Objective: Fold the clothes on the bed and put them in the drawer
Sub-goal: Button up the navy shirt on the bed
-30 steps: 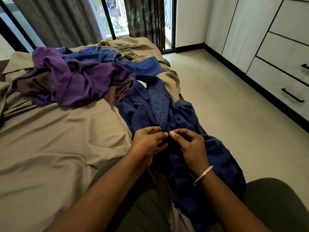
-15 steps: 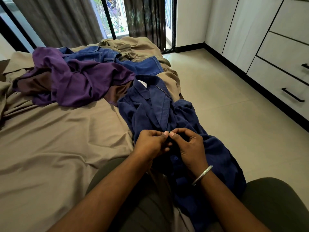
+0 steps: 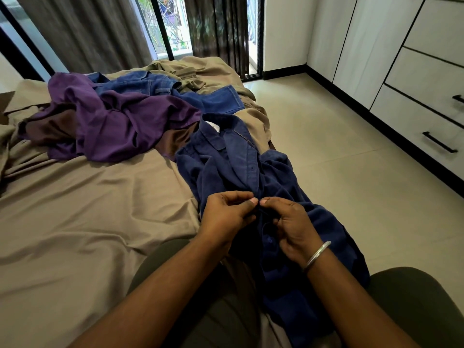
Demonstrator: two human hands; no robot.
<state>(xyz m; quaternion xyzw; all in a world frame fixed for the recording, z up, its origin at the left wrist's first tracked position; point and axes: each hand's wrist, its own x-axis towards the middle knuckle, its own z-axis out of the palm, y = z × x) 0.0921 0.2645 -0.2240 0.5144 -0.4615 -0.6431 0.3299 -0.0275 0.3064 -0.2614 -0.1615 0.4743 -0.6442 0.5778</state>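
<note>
A dark blue button-up shirt (image 3: 226,167) lies from the bed's right edge down across my lap, collar pointing away. My left hand (image 3: 226,217) and my right hand (image 3: 291,227), with a metal bangle on its wrist, meet at the shirt's front placket, each pinching the cloth between thumb and fingers. Farther up the bed lies a crumpled purple garment (image 3: 118,121), with blue jeans (image 3: 150,85) behind it and a brown piece under it. White drawers (image 3: 424,116) with black handles stand at the right wall.
The bed has a tan sheet (image 3: 75,209), bunched at the far end. Pale floor tiles (image 3: 326,146) run between bed and drawer unit. Grey curtains and a glass door close off the far side. My knees in dark green trousers fill the bottom.
My two hands have drawn closer together on the shirt's placket, thumbs now almost touching. The clothes on the bed have not moved.
</note>
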